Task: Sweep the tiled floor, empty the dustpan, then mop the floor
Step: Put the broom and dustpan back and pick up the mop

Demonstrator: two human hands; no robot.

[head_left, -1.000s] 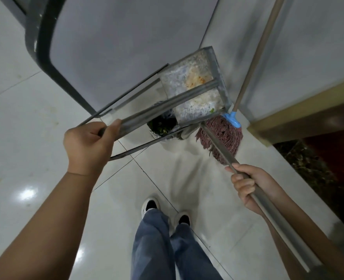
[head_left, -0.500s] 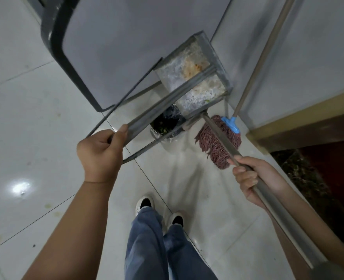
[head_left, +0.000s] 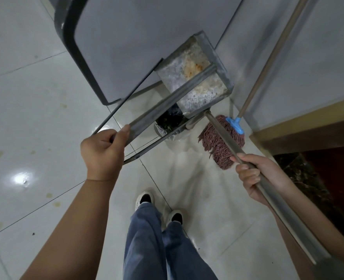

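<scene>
Both hands are busy: the left hand (head_left: pixel 103 153) curls round the metal dustpan's (head_left: pixel 195 77) long handle, tipping the pan above a small bin (head_left: pixel 170 123); the right hand (head_left: pixel 255 174) grips a metal pole (head_left: pixel 227 139). Close beside the bin, a red mop (head_left: pixel 217 142) leans in the wall corner, leaving open tiled floor (head_left: pixel 25 128) leftward.

Ahead of my left hand (head_left: pixel 103 152) the dustpan (head_left: pixel 194 77) hides most of the bin (head_left: pixel 168 123). The pole (head_left: pixel 272 190) in my right hand (head_left: pixel 256 174) runs off frame; I cannot see its head. The mop (head_left: pixel 221 138) handle is cut off above.
</scene>
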